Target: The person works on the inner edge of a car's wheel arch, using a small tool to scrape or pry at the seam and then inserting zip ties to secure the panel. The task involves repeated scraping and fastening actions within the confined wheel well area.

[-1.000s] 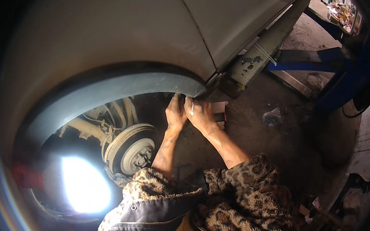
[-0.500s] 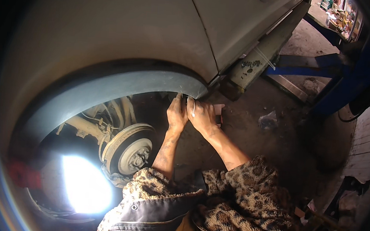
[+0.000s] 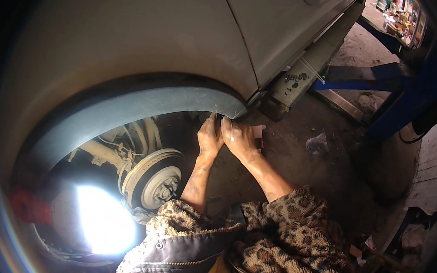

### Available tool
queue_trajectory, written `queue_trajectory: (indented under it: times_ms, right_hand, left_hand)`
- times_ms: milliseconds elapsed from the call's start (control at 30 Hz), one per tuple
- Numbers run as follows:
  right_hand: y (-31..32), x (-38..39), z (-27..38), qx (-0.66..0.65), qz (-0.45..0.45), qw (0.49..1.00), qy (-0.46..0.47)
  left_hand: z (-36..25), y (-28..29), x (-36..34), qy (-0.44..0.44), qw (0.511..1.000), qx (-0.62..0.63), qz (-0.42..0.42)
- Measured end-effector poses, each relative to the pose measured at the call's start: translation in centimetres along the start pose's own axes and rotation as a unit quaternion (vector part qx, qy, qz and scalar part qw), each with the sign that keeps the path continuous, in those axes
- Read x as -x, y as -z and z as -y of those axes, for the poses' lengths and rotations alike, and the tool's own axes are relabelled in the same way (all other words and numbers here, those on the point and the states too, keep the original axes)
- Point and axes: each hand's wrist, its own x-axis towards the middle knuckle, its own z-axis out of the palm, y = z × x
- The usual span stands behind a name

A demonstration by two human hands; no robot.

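Note:
Both my hands meet at the lower right end of the grey wheel arch trim [image 3: 191, 99] on a car. My left hand [image 3: 209, 139] is closed, its fingertips reaching up to the trim's lower edge; what they grip is hidden. Close against it, my right hand [image 3: 239, 140] is closed with its fingers bent. A thin white strip [image 3: 232, 133], like a cable tie, sticks out from between its fingers. Left of my forearms, the bare brake disc and hub [image 3: 159, 184] show inside the arch, with no wheel on.
A bright work light [image 3: 105, 222] glares at lower left, near a red object [image 3: 30, 207]. The car's sill [image 3: 302, 76] runs to upper right, beside a blue lift arm [image 3: 364, 81]. A clear plastic bag [image 3: 318, 143] lies on the floor. Behind my right hand is a small box [image 3: 259, 134].
The whole view has shifted very slightly. Both hands stay at the end of the trim in nearly the same pose.

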Motion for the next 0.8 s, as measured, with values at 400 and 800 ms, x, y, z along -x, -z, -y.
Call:
queue_trajectory:
  times_ms: [400,800]
  right_hand:
    - [1.2,-0.2,0.1,-0.019,0.012,1.000,-0.004]
    - [0.9,-0.1,0.0,-0.020,0.035,0.999,-0.022]
  left_hand:
    - [-0.5,-0.3,-0.2,0.003,1.000,0.008,-0.012]
    - [-0.5,-0.3,-0.2,0.012,1.000,0.020,-0.012]
